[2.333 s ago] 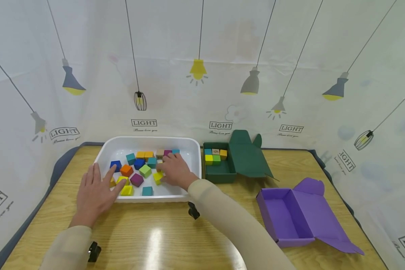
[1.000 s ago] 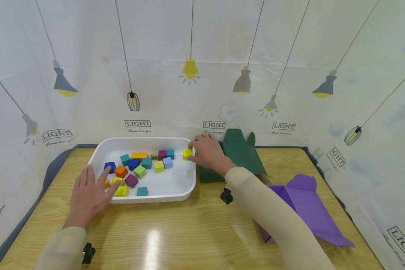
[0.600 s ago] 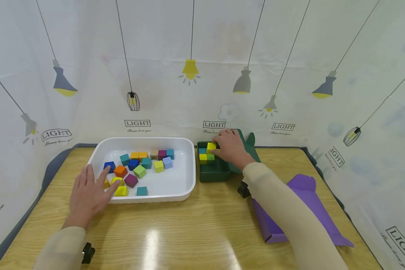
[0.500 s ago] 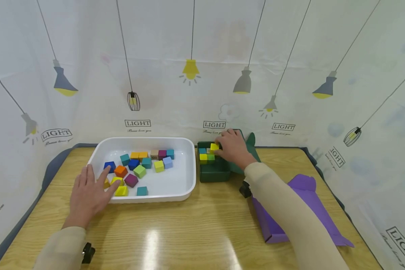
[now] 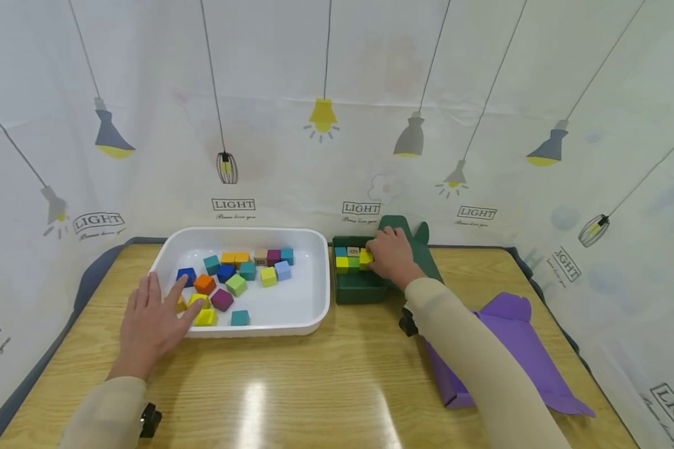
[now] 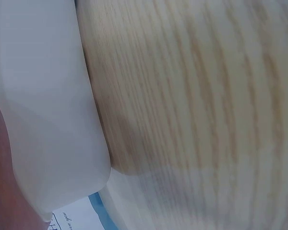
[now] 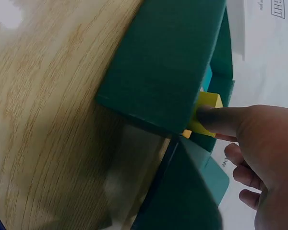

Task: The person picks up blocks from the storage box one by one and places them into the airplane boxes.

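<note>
With thumb and a finger my right hand [image 5: 392, 254] pinches a yellow cube [image 5: 366, 258] inside the green box [image 5: 362, 294], beside a green cube [image 5: 354, 264] and behind it a wooden one [image 5: 353, 252]. The right wrist view shows the thumb of the hand [image 7: 264, 148] pressed on the yellow cube [image 7: 207, 103], partly below the wall of the box [image 7: 163, 62]. My left hand [image 5: 153, 321] rests with spread fingers on the left front rim of the white tray [image 5: 258, 332], near a blue cube [image 5: 187, 276] and yellow cubes. Its fingertips are outside the left wrist view.
Several coloured cubes, among them an orange one [image 5: 205, 284] and a purple one [image 5: 221, 300], lie loose in the tray. The green lid [image 5: 427, 262] is folded out to the right. A purple box [image 5: 452, 390] with its lid out stands at the right, partly under my right forearm.
My right hand has carried the yellow cube from the tray into the green box and lowered it into the front row, right of the green cube. My left hand has stayed on the rim.
</note>
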`<action>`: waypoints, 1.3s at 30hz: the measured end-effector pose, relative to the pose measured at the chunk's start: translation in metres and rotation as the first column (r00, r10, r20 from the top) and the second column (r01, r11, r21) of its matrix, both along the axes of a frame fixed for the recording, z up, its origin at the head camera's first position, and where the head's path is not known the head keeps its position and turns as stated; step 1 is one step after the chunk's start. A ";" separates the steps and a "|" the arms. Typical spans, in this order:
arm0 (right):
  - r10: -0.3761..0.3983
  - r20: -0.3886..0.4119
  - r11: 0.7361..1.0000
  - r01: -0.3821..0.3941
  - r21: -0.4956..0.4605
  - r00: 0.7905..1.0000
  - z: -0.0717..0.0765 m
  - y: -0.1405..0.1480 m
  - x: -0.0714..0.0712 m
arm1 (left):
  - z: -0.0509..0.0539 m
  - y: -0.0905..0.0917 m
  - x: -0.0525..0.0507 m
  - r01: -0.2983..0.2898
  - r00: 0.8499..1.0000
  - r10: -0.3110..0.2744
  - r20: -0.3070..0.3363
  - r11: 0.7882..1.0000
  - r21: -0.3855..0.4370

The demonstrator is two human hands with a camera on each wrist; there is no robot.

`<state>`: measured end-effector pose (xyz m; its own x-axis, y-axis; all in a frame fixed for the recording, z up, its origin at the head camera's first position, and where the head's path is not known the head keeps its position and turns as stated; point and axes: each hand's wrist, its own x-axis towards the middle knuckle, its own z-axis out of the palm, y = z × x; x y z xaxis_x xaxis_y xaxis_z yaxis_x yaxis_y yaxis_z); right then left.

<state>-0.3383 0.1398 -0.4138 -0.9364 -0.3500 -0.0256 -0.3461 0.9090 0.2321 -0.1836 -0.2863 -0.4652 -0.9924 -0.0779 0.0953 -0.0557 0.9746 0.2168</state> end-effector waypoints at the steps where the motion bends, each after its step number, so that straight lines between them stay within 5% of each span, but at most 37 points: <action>1: -0.005 0.001 1.000 0.005 0.006 1.000 -0.001 0.000 -0.001 | 0.000 0.000 0.000 0.000 1.000 0.000 0.001 1.000 0.000; 23: -0.002 0.047 0.987 -0.006 0.158 0.999 0.000 -0.004 -0.010 | 0.003 0.002 -0.001 -0.009 1.000 0.009 0.006 1.000 -0.011; 39: -0.002 0.008 0.992 0.001 0.127 1.000 -0.018 -0.009 -0.015 | 0.003 0.002 0.003 -0.010 1.000 0.010 0.001 1.000 -0.012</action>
